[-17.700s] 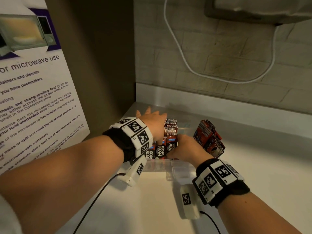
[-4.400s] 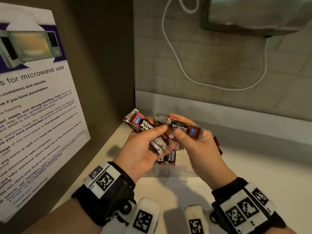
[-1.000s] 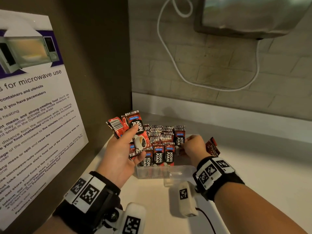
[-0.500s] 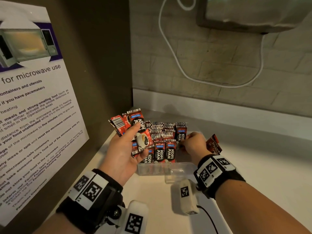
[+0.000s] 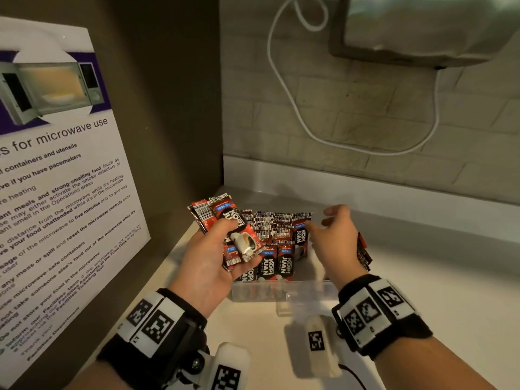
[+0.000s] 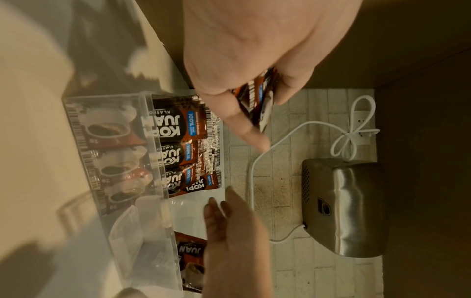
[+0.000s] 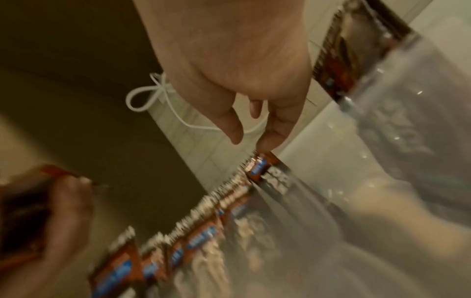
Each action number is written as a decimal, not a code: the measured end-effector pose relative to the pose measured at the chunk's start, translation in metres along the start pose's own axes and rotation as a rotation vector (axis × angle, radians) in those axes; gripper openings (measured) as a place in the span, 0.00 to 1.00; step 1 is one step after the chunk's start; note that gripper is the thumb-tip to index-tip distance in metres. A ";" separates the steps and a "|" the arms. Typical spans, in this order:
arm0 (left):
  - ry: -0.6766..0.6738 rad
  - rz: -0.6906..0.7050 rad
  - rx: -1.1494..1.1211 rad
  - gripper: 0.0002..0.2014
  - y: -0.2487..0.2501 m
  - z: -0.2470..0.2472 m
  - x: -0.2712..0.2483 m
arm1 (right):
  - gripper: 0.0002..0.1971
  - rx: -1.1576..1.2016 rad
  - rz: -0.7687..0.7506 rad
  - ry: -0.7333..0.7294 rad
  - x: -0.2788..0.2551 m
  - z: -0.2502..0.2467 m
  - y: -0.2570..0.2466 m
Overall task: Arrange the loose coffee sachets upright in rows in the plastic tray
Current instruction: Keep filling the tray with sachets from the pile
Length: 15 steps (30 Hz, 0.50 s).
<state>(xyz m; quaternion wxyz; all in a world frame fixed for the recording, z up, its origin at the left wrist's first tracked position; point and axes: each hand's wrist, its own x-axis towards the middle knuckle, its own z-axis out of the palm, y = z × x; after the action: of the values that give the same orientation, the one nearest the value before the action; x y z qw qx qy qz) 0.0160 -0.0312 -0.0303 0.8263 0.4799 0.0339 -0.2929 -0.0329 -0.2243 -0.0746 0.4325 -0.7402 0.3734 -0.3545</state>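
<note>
A clear plastic tray (image 5: 304, 289) sits on the white counter and holds rows of upright red-and-black coffee sachets (image 5: 277, 256). My left hand (image 5: 222, 249) hovers at the tray's left end, thumb pressed on a fanned bunch of sachets (image 5: 225, 218). In the left wrist view that bunch (image 6: 257, 100) lies between thumb and fingers, above the filled rows (image 6: 175, 125). My right hand (image 5: 320, 220) hangs over the tray's bare right part with loose fingers and holds nothing. The blurred right wrist view shows its fingertips (image 7: 267, 141) just above a sachet top (image 7: 257, 167). More loose sachets (image 5: 364, 253) lie right of the tray.
A microwave-use poster (image 5: 56, 170) hangs on the brown wall close to the left. A brick wall rises behind the tray, with a white cord (image 5: 284, 88) and a metal appliance (image 5: 422, 29) mounted above. Bare counter (image 5: 436, 291) stretches to the right.
My right hand has let go of the sachet it was setting into the row, and it has lifted and opened. The left hand still holds its bunch in about the same place.
</note>
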 end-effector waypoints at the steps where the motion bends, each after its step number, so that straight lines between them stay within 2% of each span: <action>1: -0.025 0.003 0.002 0.10 0.000 0.001 0.000 | 0.16 0.038 -0.036 0.025 -0.003 -0.004 -0.009; 3: -0.072 0.015 0.028 0.10 -0.002 0.003 -0.001 | 0.11 0.134 -0.078 -0.005 -0.011 -0.013 -0.030; 4: -0.087 0.024 0.054 0.10 -0.003 0.005 -0.001 | 0.09 0.186 -0.077 -0.081 -0.017 -0.018 -0.041; 6: -0.089 0.050 0.119 0.11 -0.006 0.008 -0.001 | 0.07 0.295 -0.057 -0.328 -0.031 -0.026 -0.060; 8: -0.075 0.075 0.183 0.11 -0.007 0.011 -0.001 | 0.10 0.319 -0.033 -0.558 -0.041 -0.031 -0.071; 10: -0.082 0.091 0.223 0.10 -0.007 0.014 -0.003 | 0.07 0.286 -0.051 -0.698 -0.047 -0.033 -0.074; 13: -0.109 0.092 0.259 0.09 -0.006 0.016 -0.006 | 0.04 0.320 -0.018 -0.750 -0.050 -0.032 -0.071; 15: -0.126 0.075 0.251 0.08 -0.005 0.016 -0.007 | 0.04 0.377 0.045 -0.644 -0.046 -0.033 -0.066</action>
<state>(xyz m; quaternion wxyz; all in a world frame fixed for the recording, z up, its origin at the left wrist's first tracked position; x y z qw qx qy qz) 0.0043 -0.0429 -0.0232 0.7705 0.5612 -0.0730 -0.2934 -0.0659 -0.1744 -0.0115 0.6640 -0.7128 0.1628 -0.1565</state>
